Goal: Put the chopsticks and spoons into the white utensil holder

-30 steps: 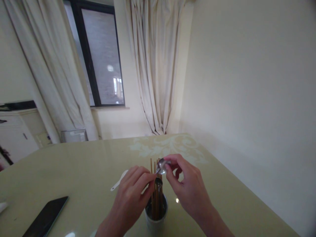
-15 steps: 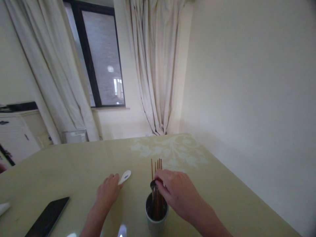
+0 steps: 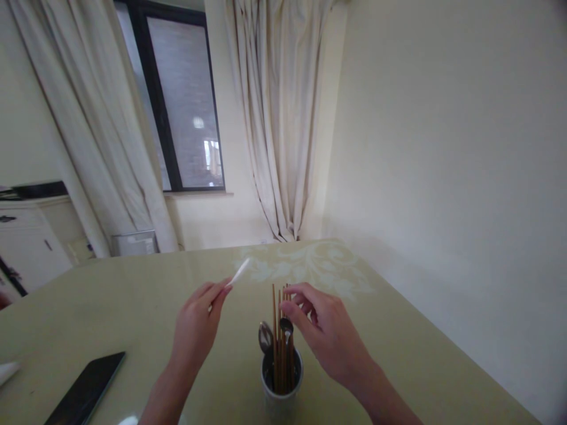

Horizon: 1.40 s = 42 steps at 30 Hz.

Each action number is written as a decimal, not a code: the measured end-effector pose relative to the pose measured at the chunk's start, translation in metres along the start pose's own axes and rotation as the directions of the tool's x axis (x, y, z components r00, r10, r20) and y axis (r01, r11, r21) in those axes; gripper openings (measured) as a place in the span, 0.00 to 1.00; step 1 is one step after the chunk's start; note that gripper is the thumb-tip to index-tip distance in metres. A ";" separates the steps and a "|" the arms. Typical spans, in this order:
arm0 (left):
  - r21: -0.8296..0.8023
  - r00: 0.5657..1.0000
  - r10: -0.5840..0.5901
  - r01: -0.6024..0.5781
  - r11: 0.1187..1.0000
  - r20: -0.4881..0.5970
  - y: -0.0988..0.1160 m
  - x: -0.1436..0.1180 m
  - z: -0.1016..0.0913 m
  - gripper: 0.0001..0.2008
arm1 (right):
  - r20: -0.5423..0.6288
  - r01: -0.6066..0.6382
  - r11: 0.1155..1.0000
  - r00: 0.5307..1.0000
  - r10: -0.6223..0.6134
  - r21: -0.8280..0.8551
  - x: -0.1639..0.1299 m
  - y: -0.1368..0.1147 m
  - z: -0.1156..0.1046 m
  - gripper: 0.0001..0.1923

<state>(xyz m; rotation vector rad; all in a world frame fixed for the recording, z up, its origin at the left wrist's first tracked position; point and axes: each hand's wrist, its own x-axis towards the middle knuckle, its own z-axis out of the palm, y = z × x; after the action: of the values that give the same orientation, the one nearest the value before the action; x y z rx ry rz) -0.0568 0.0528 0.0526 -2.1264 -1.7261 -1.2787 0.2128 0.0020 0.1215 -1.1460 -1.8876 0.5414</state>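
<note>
My left hand (image 3: 199,319) pinches the handle end of a white spoon (image 3: 240,271), lifted above the table and pointing up to the right. Close to the right of the utensil cup (image 3: 282,404), my right hand (image 3: 316,324) has its fingers curved and apart, with nothing visible between them. In the cup stand several wooden chopsticks (image 3: 273,330), a metal spoon (image 3: 265,337) leaning left and a second, darker metal spoon (image 3: 286,326) just below my right fingertips. Whether those fingers touch the chopsticks behind them, I cannot tell.
A dark phone-like slab (image 3: 86,389) lies on the greenish table (image 3: 146,307) at left. A white object (image 3: 7,372) is at the left edge. The wall (image 3: 443,206) runs along the table's right side; curtains (image 3: 283,118) hang behind.
My left hand has lifted the white spoon off the table, up and to the right. My right hand has let go of a metal spoon in the cup and opened slightly.
</note>
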 end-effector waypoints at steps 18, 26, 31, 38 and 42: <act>-0.212 0.961 0.268 -0.277 0.937 -0.073 0.065 -0.006 -0.015 0.18 | 0.222 0.234 0.916 0.961 -0.167 -0.325 -0.006 -0.001 -0.033 0.07; -0.447 0.998 -0.017 -0.014 0.894 -0.064 0.069 -0.071 0.022 0.20 | 0.420 0.342 0.756 0.902 -0.098 -0.558 -0.011 0.008 0.016 0.06; -0.550 0.986 -0.166 0.141 0.823 0.004 0.055 -0.136 0.077 0.38 | 0.290 0.279 0.783 0.948 -0.132 -0.556 -0.028 0.023 0.033 0.03; -0.675 0.903 -0.091 0.377 0.634 0.419 0.047 -0.142 0.092 0.58 | -0.212 0.062 0.978 0.972 -0.105 -0.202 -0.088 0.060 0.054 0.09; -0.687 0.878 -0.022 0.390 0.613 0.479 0.053 -0.133 0.086 0.46 | -0.335 -0.133 0.990 0.936 0.110 -0.047 -0.111 0.087 0.082 0.41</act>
<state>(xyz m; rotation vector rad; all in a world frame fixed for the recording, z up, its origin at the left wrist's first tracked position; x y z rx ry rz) 0.0339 -0.0164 -0.0688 -2.9204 -1.8265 -2.0482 0.2137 -0.0479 -0.0340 -1.3166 -1.5623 0.3264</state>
